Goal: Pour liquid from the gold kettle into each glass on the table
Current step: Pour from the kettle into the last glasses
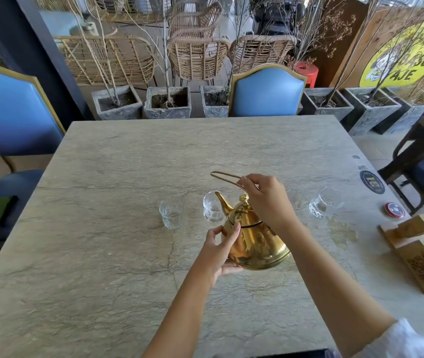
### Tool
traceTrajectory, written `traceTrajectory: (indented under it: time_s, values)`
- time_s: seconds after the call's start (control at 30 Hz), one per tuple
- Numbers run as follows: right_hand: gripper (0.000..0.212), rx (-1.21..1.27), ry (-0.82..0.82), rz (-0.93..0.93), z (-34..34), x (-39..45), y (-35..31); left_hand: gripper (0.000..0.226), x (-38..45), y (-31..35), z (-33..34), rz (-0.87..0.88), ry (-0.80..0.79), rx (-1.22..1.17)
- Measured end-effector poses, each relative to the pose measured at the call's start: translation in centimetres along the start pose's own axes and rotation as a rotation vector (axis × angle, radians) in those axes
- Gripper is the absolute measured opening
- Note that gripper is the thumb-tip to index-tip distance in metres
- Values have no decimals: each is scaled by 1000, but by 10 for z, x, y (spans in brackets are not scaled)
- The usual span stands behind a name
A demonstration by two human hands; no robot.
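The gold kettle [254, 239] hangs tilted above the stone table [128, 177], its spout pointing up-left at the rim of a clear glass [212, 208]. My right hand [265, 197] grips the thin wire handle above the lid. My left hand [222, 249] cups the kettle's lower left side. Another clear glass [171, 212] stands to the left. Two more stand to the right: one [297, 199] partly behind my right wrist, one [325, 202] further out.
A wooden holder [417, 249] sits at the right table edge, with a round red-rimmed item [394, 210] and a dark round sticker [372, 182] beyond it. A blue chair [267, 93] stands at the far side, another [12, 112] at the left. Concrete planters line the back.
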State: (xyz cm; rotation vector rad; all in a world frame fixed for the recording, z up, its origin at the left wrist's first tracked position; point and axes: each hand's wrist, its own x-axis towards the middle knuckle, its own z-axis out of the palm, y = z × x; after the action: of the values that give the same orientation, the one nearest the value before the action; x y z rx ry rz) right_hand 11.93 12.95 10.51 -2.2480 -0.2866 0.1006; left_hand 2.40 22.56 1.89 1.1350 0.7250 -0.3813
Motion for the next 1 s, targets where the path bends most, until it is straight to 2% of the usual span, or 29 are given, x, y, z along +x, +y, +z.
traceTrajectory:
  time_s: [0.17,0.3,0.6,0.8,1.0]
  values:
    - [32,10,-24,-44,2,1,-11,104,-3,2,-10,45,22,53]
    - [31,32,-68,-70,7,4,-24,93,-9,7,-17,61,29,11]
    - [30,-103,-160,-189,43,16,-54,87,-19,9,-38,34,72,-127]
    - [33,-215,-234,-207,63,23,-67,71,-17,8,-48,-16,66,-206]
    - [32,-292,-300,-173,69,30,-82,70,-21,12,-49,-23,20,-254]
